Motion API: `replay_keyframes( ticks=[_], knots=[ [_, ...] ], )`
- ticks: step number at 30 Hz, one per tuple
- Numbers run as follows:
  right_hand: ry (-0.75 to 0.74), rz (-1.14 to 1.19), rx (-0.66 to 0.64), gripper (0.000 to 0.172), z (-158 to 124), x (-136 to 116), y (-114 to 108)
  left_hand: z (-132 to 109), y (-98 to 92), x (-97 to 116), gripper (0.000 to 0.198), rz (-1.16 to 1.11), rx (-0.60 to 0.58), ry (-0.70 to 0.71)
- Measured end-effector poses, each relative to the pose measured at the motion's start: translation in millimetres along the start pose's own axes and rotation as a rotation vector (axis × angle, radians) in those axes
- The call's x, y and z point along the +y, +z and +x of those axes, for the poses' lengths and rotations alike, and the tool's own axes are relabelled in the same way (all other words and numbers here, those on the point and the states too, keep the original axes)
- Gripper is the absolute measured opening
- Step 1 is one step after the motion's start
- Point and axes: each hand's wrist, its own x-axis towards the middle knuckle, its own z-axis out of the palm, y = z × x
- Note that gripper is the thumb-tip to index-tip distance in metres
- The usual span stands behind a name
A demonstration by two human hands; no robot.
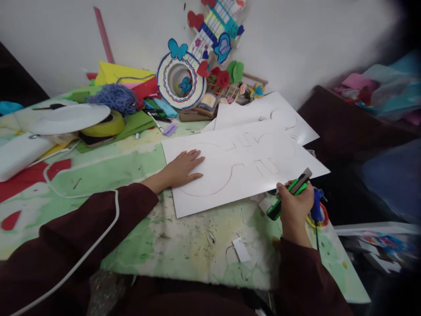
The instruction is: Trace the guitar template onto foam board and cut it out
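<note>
A large white sheet [250, 153] with a drawn guitar-like outline lies on the green stained table [131, 171]. My left hand [184, 169] lies flat on the sheet's left part, fingers stretched out, over the drawn circle. My right hand [294, 206] is closed round a green and black utility knife [289, 193] at the sheet's lower right edge, blade end pointing up and right. A second white sheet [272, 112] lies behind the first.
A decorated paper guitar [197, 57] leans on the wall among coloured paper, blue yarn [115, 97], a yellow tape roll [105, 127] and a white plate [69, 118]. A blue tool with a cord [316, 206] sits by my right hand. Dark furniture stands to the right.
</note>
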Motion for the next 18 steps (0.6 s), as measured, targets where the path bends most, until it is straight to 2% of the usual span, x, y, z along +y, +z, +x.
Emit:
replay_keyframes(
  ticks=[4, 7, 10, 13, 18],
  knots=[
    [-0.089, 0.073, 0.071, 0.037, -22, -35, -3, 0, -14.5, 0, 0.062, 0.043, 0.101, -0.070],
    [-0.060, 0.031, 0.049, 0.037, -53, -49, -8, 1, -23.2, -2, 0.057, 0.081, 0.196, -0.167],
    [-0.006, -0.144, -0.105, 0.035, -88, -45, -14, 1, -21.3, -9, 0.054, 0.107, 0.215, -0.261],
    [0.026, -0.195, -0.289, 0.029, -114, -35, -21, 1, -9.6, -19, 0.055, 0.120, 0.157, -0.363],
    [-0.016, -0.217, -0.701, 0.023, -119, -33, -32, -2, 6.6, -25, 0.062, 0.091, 0.066, -0.532]
  ],
)
